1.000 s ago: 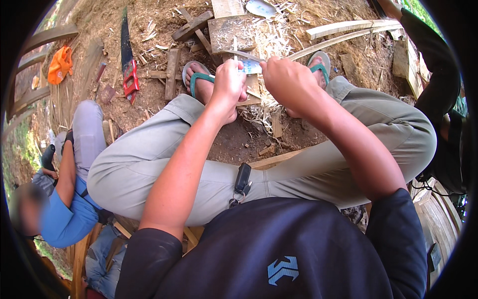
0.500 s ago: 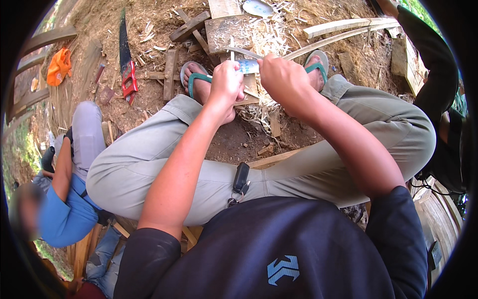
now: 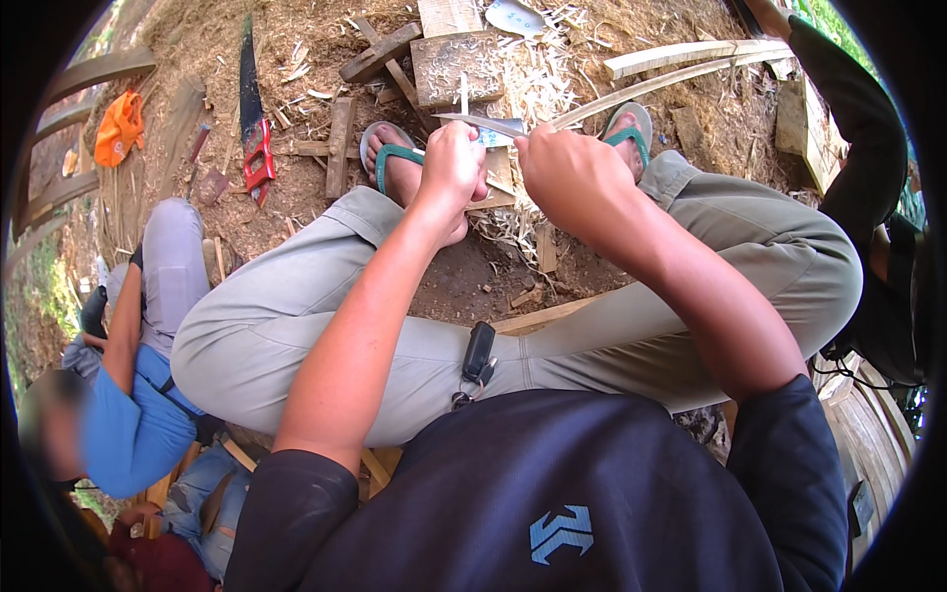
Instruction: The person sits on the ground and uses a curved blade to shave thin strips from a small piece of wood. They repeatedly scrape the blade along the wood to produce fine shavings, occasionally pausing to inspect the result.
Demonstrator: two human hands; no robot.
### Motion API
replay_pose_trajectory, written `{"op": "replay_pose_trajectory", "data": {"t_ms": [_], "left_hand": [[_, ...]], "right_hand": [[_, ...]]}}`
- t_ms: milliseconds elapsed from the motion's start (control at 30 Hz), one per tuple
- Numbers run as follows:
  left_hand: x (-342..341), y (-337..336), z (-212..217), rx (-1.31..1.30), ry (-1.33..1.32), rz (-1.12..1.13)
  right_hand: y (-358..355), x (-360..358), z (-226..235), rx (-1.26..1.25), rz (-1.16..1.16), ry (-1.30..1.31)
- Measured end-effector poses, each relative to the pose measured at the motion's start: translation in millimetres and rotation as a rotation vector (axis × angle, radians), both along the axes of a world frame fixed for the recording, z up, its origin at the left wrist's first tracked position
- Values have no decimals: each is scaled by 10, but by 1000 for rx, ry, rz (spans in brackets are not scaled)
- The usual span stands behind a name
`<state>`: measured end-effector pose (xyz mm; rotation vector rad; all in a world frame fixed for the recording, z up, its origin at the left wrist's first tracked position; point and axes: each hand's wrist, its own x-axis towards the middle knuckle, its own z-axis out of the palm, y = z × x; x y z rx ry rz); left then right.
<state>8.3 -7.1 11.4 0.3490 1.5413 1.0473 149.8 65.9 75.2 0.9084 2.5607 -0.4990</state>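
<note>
Item: one knife [image 3: 483, 124], slim pale blade with a pointed tip toward the person's left, lying level between the two hands, above the feet and the shavings. It crosses one thin bamboo sliver [image 3: 464, 94] that stands upright from the left hand.

Left hand [image 3: 452, 168]: one; grip closed into a fist around the sliver, knuckles up.

Right hand [image 3: 567, 173]: one; grip closed over the knife's handle, which the fingers hide.

Long bamboo strip [image 3: 631, 99]: one, pale, running from near the right hand up and away to the right; whether the hand touches it cannot be told.

Sandals [image 3: 395, 156]: two, green-strapped, one on each foot, planted on bare earth.

Chopping block [image 3: 456, 67]: one flat scarred wooden slab, beyond the hands, ringed by pale shavings [image 3: 538, 84].

Handsaw [image 3: 254, 118]: one, dark blade, red handle, on the ground to the left, well apart from the hands.

Orange cloth [image 3: 118, 126]: one, far left.

Key fob [image 3: 477, 353]: one, black, with keys, hanging at the waist.

Other persons: one in a blue top [image 3: 133, 419], seated lower left; one dark sleeve [image 3: 858, 118] at right.
</note>
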Motion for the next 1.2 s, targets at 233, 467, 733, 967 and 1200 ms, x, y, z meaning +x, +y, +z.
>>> {"op": "replay_pose_trajectory", "data": {"t_ms": [233,467,733,967,1200], "left_hand": [[1,25,46,-37,39,-32],[14,12,26,-49,-7,14],[56,22,94,-87,-43,38],[38,42,125,-96,-27,-1],[7,-2,73,-53,-46,9]], "right_hand": [[-75,5,47,40,-121,5],[-107,-63,-212,60,-202,97],[-38,-177,-524,165,-216,148],[130,-23,-562,161,-1,166],[-1,-15,-130,2,-42,40]]}}
